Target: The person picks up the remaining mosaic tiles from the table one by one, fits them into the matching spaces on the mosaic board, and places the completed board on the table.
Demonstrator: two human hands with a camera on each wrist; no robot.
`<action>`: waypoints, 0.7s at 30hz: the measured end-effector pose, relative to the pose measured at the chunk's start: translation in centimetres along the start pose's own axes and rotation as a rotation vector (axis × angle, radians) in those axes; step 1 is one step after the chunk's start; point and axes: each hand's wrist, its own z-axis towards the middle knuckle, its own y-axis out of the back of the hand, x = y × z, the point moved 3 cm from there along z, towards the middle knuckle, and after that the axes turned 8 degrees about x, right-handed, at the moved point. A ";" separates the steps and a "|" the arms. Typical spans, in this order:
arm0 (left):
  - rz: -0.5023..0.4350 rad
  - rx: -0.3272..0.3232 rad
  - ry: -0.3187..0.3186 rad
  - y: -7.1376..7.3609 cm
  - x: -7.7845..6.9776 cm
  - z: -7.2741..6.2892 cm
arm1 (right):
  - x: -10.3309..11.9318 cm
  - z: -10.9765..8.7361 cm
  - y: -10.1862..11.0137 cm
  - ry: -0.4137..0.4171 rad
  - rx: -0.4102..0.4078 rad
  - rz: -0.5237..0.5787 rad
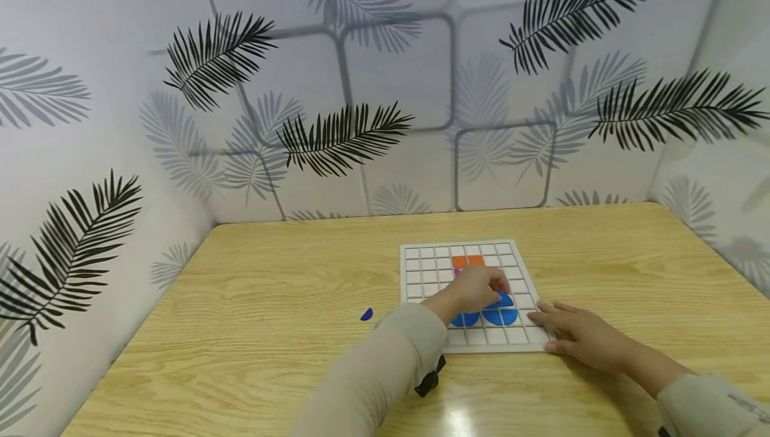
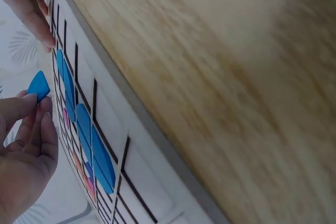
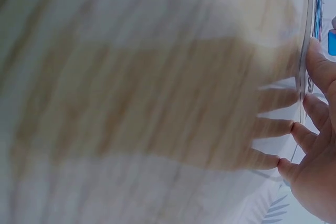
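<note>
Two hands work at a white gridded board [image 1: 415, 266] in the head view; it lies on the wooden surface [image 1: 271, 357], toward five o'clock. The left hand [image 1: 472, 288] bends over the board's middle, and the right hand [image 1: 580, 337] rests at its four o'clock edge. Two orange pieces [image 1: 460, 261] sit near the board's twelve o'clock, with a magenta piece [image 1: 458, 271] just below, partly hidden by the left hand. Blue pieces [image 1: 501, 317] occupy cells toward six o'clock. Off the board's nine o'clock side, a dark blue piece [image 1: 367, 315] lies on the surface.

From the left wrist, the left hand's fingers [image 2: 50, 135] pinch a bright blue piece [image 2: 39, 88] at nine o'clock, raised apart from the grid. At ten o'clock the right hand is beside the board's edge.

From the right wrist, the right hand is between three and four o'clock, its fingers spread and grasping nothing, the topmost against the board's edge. Their reflections show on the glossy surface.
</note>
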 end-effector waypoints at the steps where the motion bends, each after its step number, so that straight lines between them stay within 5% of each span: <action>1: 0.007 -0.003 0.003 -0.1 0.0 0.1 | 0.0 0.0 0.0 -0.002 0.007 0.004; 8: 0.101 -0.020 0.012 -0.7 -0.1 0.8 | 0.0 0.0 0.0 0.009 0.020 -0.013; 21: 0.123 -0.048 0.086 -1.2 -0.1 1.2 | -0.4 -0.1 -0.2 0.020 0.016 -0.017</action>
